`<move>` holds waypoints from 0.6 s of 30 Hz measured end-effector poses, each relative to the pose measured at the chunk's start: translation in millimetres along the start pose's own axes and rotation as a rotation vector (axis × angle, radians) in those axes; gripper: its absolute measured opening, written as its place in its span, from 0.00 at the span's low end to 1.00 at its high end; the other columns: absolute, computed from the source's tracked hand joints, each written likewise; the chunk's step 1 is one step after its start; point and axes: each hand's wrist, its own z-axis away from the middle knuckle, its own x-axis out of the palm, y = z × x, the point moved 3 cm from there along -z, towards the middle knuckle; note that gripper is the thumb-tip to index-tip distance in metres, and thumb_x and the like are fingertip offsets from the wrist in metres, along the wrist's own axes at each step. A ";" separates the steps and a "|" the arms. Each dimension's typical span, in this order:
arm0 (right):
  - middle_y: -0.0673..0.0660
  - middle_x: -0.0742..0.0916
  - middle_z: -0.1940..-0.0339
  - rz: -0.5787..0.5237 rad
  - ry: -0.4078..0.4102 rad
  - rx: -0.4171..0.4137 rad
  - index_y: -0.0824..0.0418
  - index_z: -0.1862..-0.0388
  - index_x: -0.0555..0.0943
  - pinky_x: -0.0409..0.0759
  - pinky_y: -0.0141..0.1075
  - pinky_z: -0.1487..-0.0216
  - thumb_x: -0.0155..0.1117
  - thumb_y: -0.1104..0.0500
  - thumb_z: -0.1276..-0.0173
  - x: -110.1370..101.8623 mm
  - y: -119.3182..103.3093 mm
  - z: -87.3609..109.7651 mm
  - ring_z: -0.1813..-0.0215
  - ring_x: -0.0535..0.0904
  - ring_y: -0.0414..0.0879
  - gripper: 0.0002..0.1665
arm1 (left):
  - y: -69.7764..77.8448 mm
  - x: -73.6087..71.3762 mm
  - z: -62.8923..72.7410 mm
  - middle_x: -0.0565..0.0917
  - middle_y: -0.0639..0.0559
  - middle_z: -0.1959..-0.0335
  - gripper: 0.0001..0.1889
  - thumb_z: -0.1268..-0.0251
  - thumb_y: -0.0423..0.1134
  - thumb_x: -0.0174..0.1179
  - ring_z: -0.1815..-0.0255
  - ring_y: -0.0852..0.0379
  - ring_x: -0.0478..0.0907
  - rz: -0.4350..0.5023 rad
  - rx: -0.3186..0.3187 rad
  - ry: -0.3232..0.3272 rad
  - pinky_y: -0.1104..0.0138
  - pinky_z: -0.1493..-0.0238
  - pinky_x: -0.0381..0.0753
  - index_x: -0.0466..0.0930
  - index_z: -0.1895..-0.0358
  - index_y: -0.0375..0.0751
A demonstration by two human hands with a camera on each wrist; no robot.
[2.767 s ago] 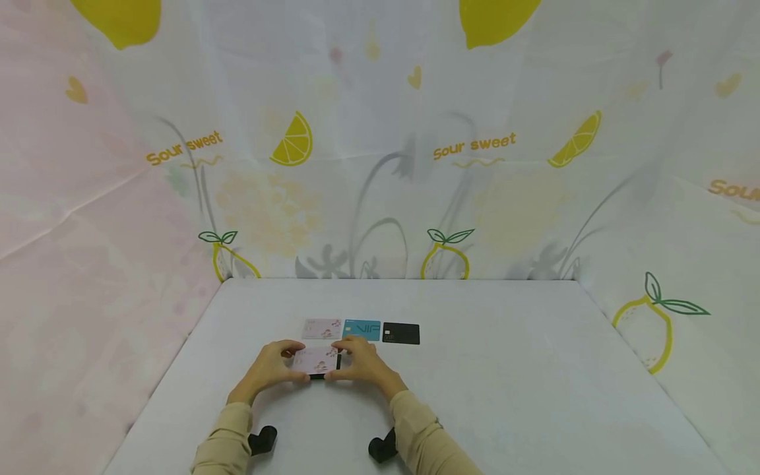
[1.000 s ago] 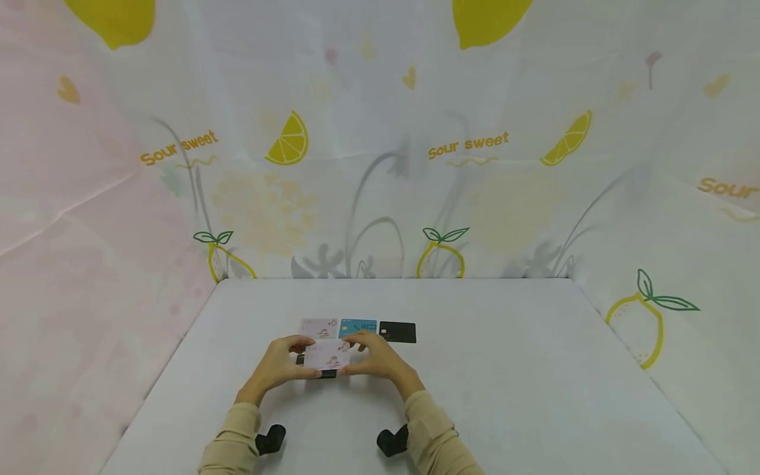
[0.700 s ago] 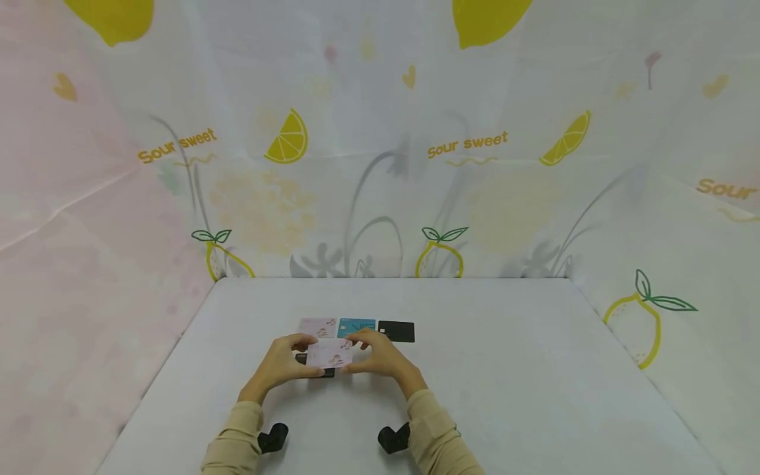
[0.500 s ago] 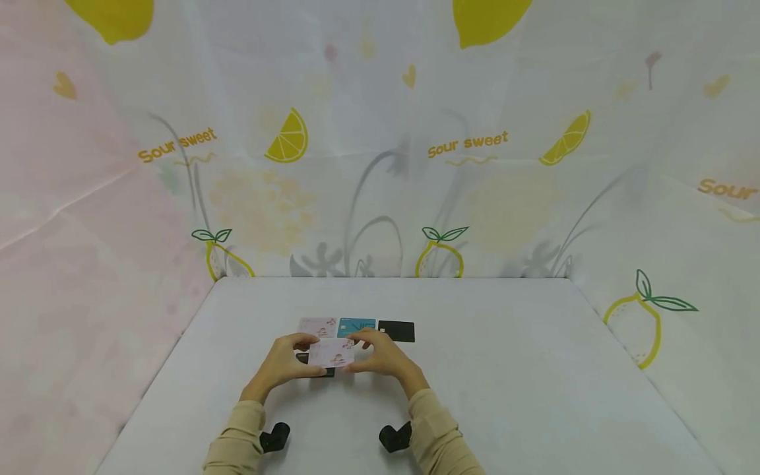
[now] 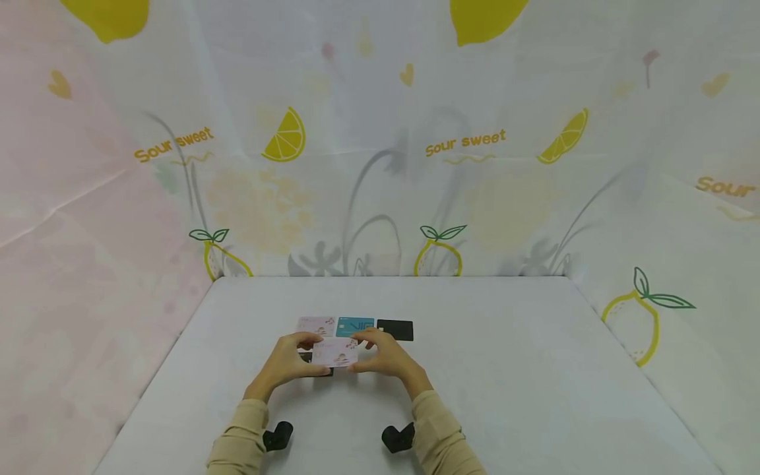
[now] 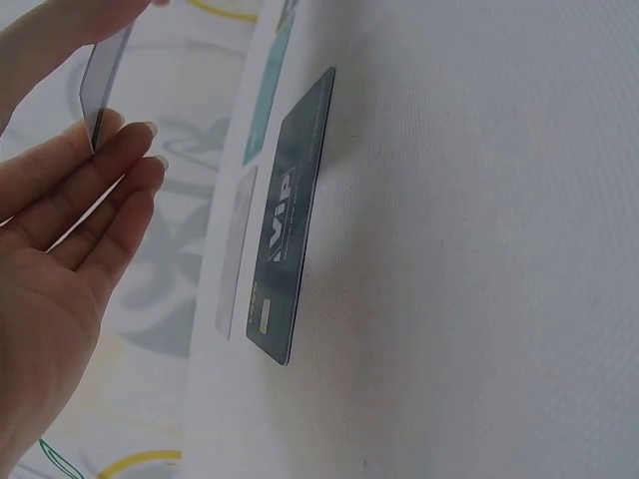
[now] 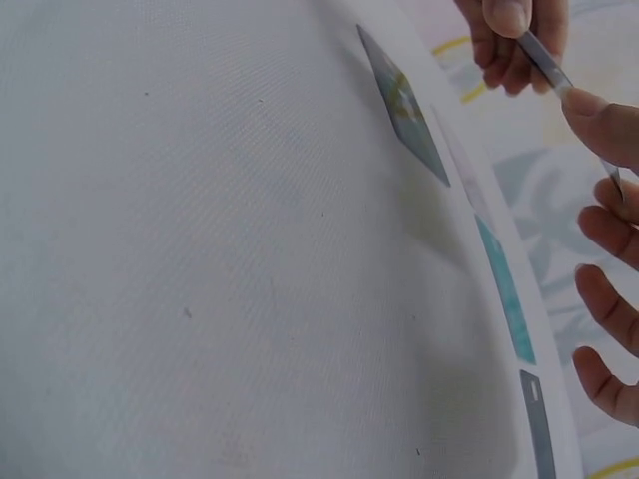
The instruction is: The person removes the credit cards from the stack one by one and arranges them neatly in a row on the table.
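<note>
A pink patterned card [image 5: 335,353] is held up by its two short sides between both hands. My left hand [image 5: 285,361] pinches its left end with thumb and fingertips. At the other end, my right hand [image 5: 388,359] pinches likewise, other fingers spread in the right wrist view. Below and to the left, a black VIP card [image 6: 290,215] lies flat on the table, partly hidden from the head view. Just behind the hands, a second pink card [image 5: 316,326], a blue VIP card [image 5: 355,324] and another black card [image 5: 396,330] lie in a row.
The white table [image 5: 505,369] ends at a lemon-print cloth backdrop [image 5: 368,198]. Black wrist-worn pieces [image 5: 278,436] stick out inward from both sleeves [image 5: 445,432], low over the table's near part.
The held pink card has shifted off the black card, up and to the right, both hands moving with it. More of the black card shows. The row behind stays put.
</note>
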 end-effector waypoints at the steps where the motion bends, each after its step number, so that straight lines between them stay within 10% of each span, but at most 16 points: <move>1: 0.56 0.81 0.54 0.005 0.001 0.001 0.62 0.45 0.78 0.73 0.34 0.57 0.75 0.53 0.49 -0.3 0.3 0.8 0.56 0.76 0.49 0.33 | 0.7 0.4 -0.1 0.83 0.41 0.60 0.31 0.69 0.41 0.79 0.61 0.49 0.80 -0.002 -0.002 -0.003 0.63 0.63 0.80 0.81 0.56 0.28; 18: 0.56 0.80 0.55 -0.027 0.036 -0.033 0.63 0.45 0.78 0.75 0.38 0.57 0.75 0.52 0.49 -5.0 7.8 10.8 0.57 0.76 0.51 0.33 | 8.6 8.2 -1.3 0.84 0.43 0.60 0.30 0.70 0.42 0.80 0.61 0.51 0.80 -0.002 0.024 -0.003 0.63 0.61 0.78 0.82 0.58 0.31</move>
